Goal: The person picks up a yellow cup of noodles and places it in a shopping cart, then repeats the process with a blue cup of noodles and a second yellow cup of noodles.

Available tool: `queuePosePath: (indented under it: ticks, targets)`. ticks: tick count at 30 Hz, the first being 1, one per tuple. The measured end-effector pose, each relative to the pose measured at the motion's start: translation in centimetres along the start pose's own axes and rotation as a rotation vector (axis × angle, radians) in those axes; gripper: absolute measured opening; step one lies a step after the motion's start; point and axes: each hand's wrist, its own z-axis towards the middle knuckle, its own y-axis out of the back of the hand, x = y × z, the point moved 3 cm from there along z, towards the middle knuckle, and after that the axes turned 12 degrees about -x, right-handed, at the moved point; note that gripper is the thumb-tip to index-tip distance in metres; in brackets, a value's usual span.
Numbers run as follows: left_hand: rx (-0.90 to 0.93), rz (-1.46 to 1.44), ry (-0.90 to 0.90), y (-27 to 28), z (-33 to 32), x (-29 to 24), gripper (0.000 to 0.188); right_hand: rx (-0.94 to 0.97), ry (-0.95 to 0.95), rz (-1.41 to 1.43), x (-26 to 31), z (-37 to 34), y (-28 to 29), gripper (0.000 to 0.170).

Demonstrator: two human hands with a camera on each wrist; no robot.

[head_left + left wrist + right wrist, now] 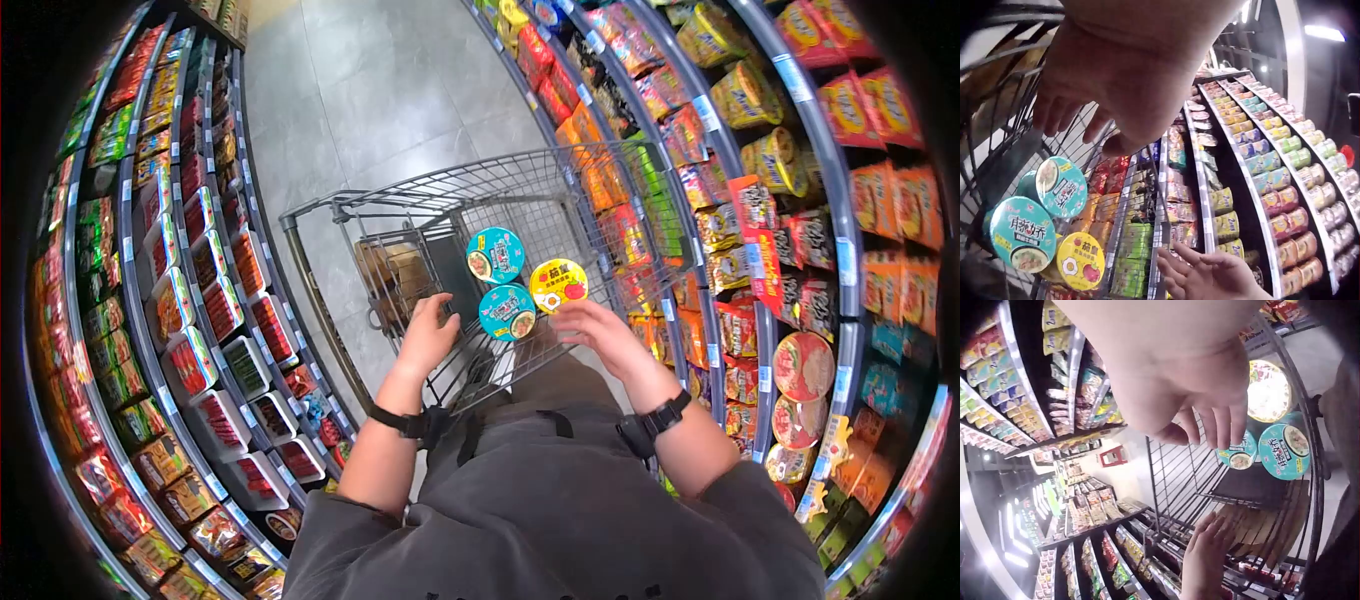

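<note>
Gathering cup noodles into a wire shopping cart [450, 172] looks to be the work in hand, judging by the three cups grouped inside it along the side nearest the person. Two are teal, a far teal cup [496, 255] and a near teal cup [508, 313]; a yellow cup [559, 287] sits just beside them, and all show their printed lids upward. If these are to be arranged or added to, the next move would call for lowering the fingers around one cup, or reaching towards the shelves [820, 160] for another.

Both hands are empty. The left hand [430, 332] hangs over the cart with its fingers loosely bent and apart; whether its tips brush the wires is hard to tell. The right hand [595, 328], fingers extended and relaxed, seems near the yellow cup from above, yet the left wrist view shows it apart from the cups.
</note>
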Motion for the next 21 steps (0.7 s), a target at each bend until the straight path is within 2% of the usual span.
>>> queuePosePath:
  ticks: [5, 7, 8, 10, 13, 16, 18, 21]
  targets:
    - [0.088, 0.066, 0.196, -6.0, 4.1, 1.9, 0.043, -0.005, -0.132, -0.102, -1.8, 9.9, -0.5, 0.038]
    - [0.014, 0.125, 0.088, -8.5, 5.9, 3.8, 0.044, 0.038, -0.142, -0.108, -2.9, 13.3, -0.8, 0.044]
    - [-0.003, 0.091, 0.139, -9.5, 6.6, 4.2, 0.043, 0.027, -0.128, -0.171, -3.5, 15.2, -0.9, 0.051]
    - [0.002, 0.106, 0.172, -11.2, 8.4, 4.6, 0.044, 0.017, -0.119, -0.189, -4.0, 17.9, -1.4, 0.053]
    - [0.016, 0.13, 0.182, -12.6, 10.0, 5.8, 0.045, 0.032, -0.107, -0.228, -5.1, 20.4, -1.6, 0.054]
    - [-0.001, 0.107, 0.192, -13.6, 11.0, 7.5, 0.042, 0.024, -0.203, -0.104, -6.3, 21.6, -1.7, 0.052]
    - [0.035, -0.174, 0.378, -13.9, 11.6, 8.9, 0.039, 0.04, -0.202, -0.122, -6.6, 21.8, -1.6, 0.052]
    - [0.033, -0.144, 0.325, -12.6, 11.3, 7.5, 0.038, 0.083, -0.175, -0.177, -6.5, 21.5, -1.4, 0.052]
